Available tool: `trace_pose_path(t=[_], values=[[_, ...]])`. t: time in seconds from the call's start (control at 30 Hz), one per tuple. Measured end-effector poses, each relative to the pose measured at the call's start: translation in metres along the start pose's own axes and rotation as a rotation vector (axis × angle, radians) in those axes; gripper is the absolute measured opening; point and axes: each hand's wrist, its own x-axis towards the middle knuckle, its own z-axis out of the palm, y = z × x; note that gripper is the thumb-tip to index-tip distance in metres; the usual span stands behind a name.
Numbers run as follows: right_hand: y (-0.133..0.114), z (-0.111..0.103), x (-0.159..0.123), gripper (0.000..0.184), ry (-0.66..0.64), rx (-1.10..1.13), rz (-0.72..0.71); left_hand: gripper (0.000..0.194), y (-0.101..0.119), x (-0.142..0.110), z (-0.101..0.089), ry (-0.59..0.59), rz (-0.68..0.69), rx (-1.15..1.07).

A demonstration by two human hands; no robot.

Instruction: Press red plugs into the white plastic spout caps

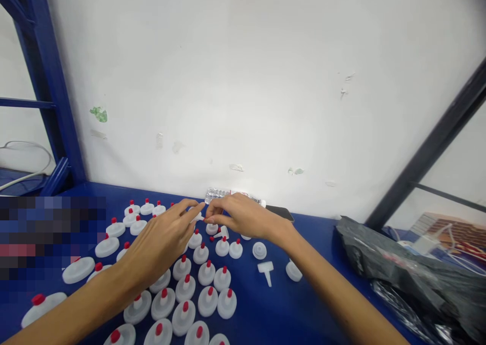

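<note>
White translucent plastic cap with a small red tip (200,217) is between my hands, over the far middle of the smooth blue tabletop (266,309). My left hand (169,233) appears to pinch its white body; my right thumb and forefinger pinch at the red tip, right hand (243,216) partly hiding contact. Risk: uneven squeeze on slick plastic could cause a slip; low left forearm could topple upright, disc-based, red-tipped white caps (208,300) crowded near left.

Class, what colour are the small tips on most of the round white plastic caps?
Red tips, head view.
</note>
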Motion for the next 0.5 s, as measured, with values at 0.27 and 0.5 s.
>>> trace_pose_path(t=[0.27, 0.5], values=[[0.002, 0.000, -0.002, 0.024, 0.045, 0.172, -0.039, 0.038, -0.004, -0.004, 0.005, 0.040, 0.046, -0.172], [0.001, 0.008, 0.003, 0.040, 0.011, 0.803, 0.182, 0.063, 0.008, 0.001, -0.014, 0.050, -0.189, -0.299]])
